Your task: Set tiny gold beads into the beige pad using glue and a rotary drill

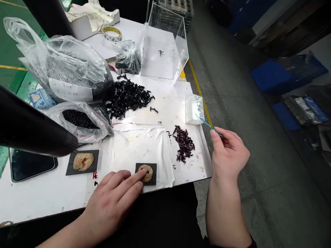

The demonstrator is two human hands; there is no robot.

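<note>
My left hand [114, 197] lies at the table's front edge with its fingers stretched out. Its index fingertip touches a round tan lump [149, 177] on a small black square [153, 166]. In a pinch, my right hand [229, 150] holds a thin blue stick [208, 124], whose far end reaches to a small clear box [193, 110]. Left of that hand lies a pile of small dark purple pieces [184, 143]. Tiny yellowish bits [133, 137] are scattered on the white sheet [155, 150] beyond my left hand.
Another tan lump [83, 161] on a black square sits beside a phone [32, 164]. Behind are black small parts [130, 96], an opened bag of black beads [79, 119], a big plastic bag [72, 66], a tape roll [111, 33] and a clear box [162, 43]. A dark tube [31, 122] juts in from the left.
</note>
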